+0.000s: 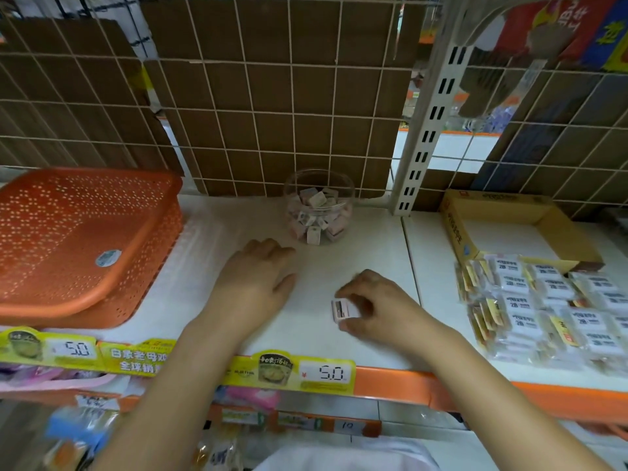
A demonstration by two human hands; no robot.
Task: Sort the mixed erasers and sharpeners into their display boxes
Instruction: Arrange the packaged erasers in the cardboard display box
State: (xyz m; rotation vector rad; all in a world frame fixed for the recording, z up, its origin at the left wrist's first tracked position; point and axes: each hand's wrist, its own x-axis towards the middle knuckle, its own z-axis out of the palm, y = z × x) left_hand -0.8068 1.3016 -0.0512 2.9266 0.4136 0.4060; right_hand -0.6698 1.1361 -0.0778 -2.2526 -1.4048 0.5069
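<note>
The right hand point(377, 311) pinches a small sharpener point(345, 310) low over the near shelf point(356, 253), likely to sort it; the left hand point(253, 283) rests flat beside it, fingers relaxed.

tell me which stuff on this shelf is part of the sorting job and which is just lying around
Job: small sharpener pinched in right hand; clear jar of small pieces; wrapped 2B erasers; yellow cardboard display box; left hand resting flat.

Lying about: orange baskets; price tags.
</note>
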